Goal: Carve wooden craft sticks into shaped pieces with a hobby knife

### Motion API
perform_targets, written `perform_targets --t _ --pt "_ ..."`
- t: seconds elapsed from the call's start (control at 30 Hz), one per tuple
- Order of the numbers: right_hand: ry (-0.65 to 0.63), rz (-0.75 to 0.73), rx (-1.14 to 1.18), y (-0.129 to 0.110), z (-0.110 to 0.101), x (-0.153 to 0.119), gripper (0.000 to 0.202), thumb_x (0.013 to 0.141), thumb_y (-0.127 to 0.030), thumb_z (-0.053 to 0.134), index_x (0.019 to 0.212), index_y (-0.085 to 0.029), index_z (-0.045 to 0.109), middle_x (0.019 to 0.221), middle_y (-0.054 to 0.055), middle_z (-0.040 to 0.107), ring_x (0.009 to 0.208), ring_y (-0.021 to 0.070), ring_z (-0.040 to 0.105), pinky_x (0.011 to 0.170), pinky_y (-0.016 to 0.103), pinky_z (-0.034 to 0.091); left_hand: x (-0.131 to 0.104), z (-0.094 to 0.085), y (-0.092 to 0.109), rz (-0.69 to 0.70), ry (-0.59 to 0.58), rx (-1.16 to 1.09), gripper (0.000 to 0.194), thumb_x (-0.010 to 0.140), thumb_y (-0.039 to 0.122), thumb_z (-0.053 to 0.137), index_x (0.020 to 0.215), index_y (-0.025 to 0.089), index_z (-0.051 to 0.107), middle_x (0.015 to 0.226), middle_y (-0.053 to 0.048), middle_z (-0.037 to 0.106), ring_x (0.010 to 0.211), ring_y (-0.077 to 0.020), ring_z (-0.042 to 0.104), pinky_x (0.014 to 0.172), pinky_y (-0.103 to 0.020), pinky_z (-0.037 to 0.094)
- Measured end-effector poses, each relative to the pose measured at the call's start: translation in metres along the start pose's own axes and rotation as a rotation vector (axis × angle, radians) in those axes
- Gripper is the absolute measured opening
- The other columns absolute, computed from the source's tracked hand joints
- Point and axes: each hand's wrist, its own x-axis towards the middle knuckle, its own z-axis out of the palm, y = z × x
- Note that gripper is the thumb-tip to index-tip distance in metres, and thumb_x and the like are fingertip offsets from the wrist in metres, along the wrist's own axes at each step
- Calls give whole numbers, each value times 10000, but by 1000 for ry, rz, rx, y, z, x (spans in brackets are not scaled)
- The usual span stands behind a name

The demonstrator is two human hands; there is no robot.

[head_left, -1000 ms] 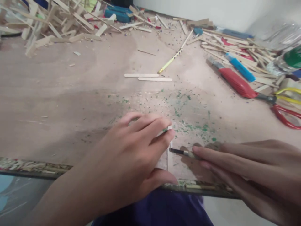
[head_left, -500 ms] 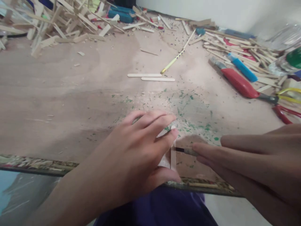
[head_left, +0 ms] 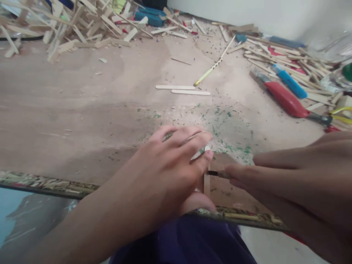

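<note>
A pale wooden stick (head_left: 207,183) lies upright in the view near the table's front edge. My left hand (head_left: 176,165) presses over it, the index finger and thumb at its left side, gripping it against the table. From the right, my right hand (head_left: 264,176) holds a thin dark-bladed knife (head_left: 217,173), its tip touching the stick's right edge just below my left index finger. Most of the knife's handle is hidden by the fingers. Farther back, two sticks (head_left: 175,87) lie side by side near a pale yellow pencil (head_left: 206,74).
A heap of wooden sticks (head_left: 90,22) fills the back left. At the right are more sticks (head_left: 291,60), a blue tube (head_left: 290,80), a red-handled cutter (head_left: 287,99) and yellow-handled scissors (head_left: 342,114). Green flecks dot the table (head_left: 110,110).
The whole view has shifted, so table items sit slightly farther right. Both hands keep nearly the same place on the stick, with the knife tip still against it.
</note>
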Motion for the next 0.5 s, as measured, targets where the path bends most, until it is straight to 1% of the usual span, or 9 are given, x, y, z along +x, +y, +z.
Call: perform_targets --t 0.03,0.07,0.1,0.13,0.17,0.23,0.3,0.4,0.5 --pt "-74 -53 35 3 -4 3 293 1156 -226 536 1011 -348 760 619 -28 535 441 164 472 446 426 252 0 0 0 -2 5 4 721 993 680 957 1409 110 812 1624 -198 748 1567 -444 665 1292 -662 572" --pt "-105 -84 109 6 -6 5 321 1208 -248 495 1066 -337 769 661 -30 611 470 143 561 449 382 338 0 -1 0 -4 4 6 731 979 686 967 1408 115 812 1622 -196 750 1562 -446 669 1288 -665 572" --pt "-116 -89 172 8 -7 5 331 1250 -281 466 1156 -332 780 757 -20 727 535 137 664 474 346 420 0 -1 0 -8 -1 8 729 968 682 978 1400 118 814 1616 -194 754 1554 -447 675 1282 -665 576" --pt "-106 -85 225 11 -6 4 330 1275 -312 456 1262 -326 786 883 2 822 632 145 759 514 320 489 1 -2 1 -12 -7 8 722 963 677 986 1389 119 816 1610 -194 758 1549 -447 679 1276 -662 579" --pt "-86 -76 259 14 -3 1 334 1286 -329 457 1365 -325 782 1017 25 883 736 162 827 548 307 533 1 -2 1 -12 -11 8 714 961 673 989 1375 117 818 1607 -195 760 1549 -447 679 1271 -658 582" --pt "-49 -49 295 17 5 -6 367 1289 -334 469 1508 -329 764 1200 55 917 882 202 887 585 301 581 2 -2 1 -12 -23 5 703 963 664 992 1359 111 816 1617 -198 752 1561 -448 668 1271 -655 578" --pt "-16 -18 336 19 13 -12 376 1286 -344 496 1507 -323 800 1229 63 924 893 217 895 593 298 600 2 -3 1 -13 -29 2 706 961 662 994 1361 110 810 1630 -202 741 1560 -458 665 1270 -672 568" --pt "25 5 384 22 19 -14 359 1274 -343 544 1395 -303 880 1166 65 932 822 212 883 572 293 601 1 -2 1 -21 -29 -7 687 979 664 978 1368 125 803 1632 -193 740 1548 -453 674 1273 -673 556" --pt "26 -16 462 26 21 -11 331 1259 -306 573 1384 -290 879 1098 54 924 850 209 889 565 269 592 1 -2 2 -31 -20 -19 655 1008 672 948 1368 144 804 1628 -181 746 1555 -437 673 1287 -653 545"
